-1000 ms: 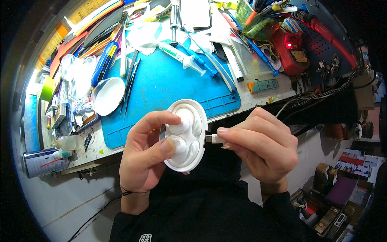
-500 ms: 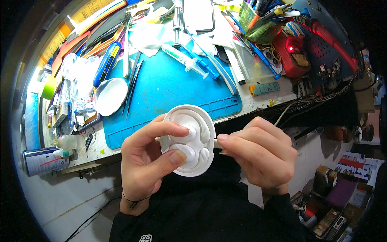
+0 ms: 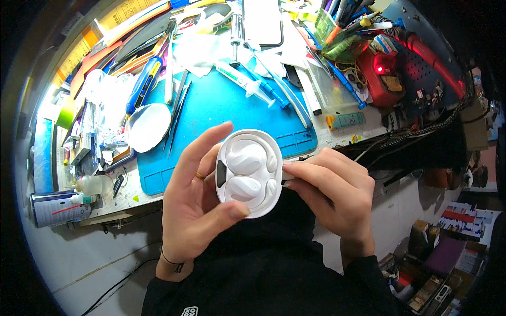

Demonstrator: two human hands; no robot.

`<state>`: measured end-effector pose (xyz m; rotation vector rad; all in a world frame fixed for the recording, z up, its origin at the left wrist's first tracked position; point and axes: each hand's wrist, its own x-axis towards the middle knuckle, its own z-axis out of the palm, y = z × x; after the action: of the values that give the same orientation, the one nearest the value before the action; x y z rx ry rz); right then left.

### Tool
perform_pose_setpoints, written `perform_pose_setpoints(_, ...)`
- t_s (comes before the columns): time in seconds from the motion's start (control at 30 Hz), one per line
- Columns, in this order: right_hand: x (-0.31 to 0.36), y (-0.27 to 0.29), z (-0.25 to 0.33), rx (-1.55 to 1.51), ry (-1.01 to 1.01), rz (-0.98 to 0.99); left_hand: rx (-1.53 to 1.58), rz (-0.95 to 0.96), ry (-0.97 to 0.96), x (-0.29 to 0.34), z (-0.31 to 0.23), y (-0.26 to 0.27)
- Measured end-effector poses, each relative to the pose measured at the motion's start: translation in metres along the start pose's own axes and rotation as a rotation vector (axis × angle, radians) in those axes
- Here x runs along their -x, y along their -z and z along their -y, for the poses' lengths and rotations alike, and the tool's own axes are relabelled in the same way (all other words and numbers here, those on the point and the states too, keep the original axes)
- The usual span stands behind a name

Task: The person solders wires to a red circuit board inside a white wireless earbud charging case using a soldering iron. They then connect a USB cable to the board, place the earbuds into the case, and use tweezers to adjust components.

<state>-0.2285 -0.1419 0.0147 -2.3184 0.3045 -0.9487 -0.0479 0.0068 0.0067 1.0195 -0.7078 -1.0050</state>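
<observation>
The left hand (image 3: 192,197) holds a white case (image 3: 267,175) with two white earbuds (image 3: 245,159) just beyond its thumb tip. Opposite, the right hand's (image 3: 334,192) fingertips pinch a small, mostly hidden pale piece (image 3: 286,183). Beyond both hands' fingers lies a blue mat (image 3: 211,110).

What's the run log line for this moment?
left hand: holding white earbud case | right hand: pinching at case's right edge, held item mostly hidden | earbuds: two, in case | blue mat: beyond hands
</observation>
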Motion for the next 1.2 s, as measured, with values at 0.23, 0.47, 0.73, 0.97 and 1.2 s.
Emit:
perform_pose_setpoints(0.23,0.000,0.000,-0.004,-0.071,-0.017,-0.039,0.017,0.126,-0.027,-0.007,0.009,0.005)
perform_pose_setpoints(0.47,0.001,0.001,-0.004,-0.041,0.000,-0.045,-0.086,0.217,-0.221,-0.015,0.022,0.005)
perform_pose_setpoints(0.73,0.003,0.002,-0.002,-0.059,0.015,-0.019,-0.128,0.266,-0.234,-0.015,0.021,0.009)
perform_pose_setpoints(0.97,0.003,0.002,-0.002,-0.072,0.026,-0.033,-0.109,0.265,-0.228,-0.015,0.020,0.008)
perform_pose_setpoints(1.2,0.003,0.001,-0.002,-0.044,0.054,-0.038,-0.098,0.292,-0.243,-0.015,0.019,0.011)
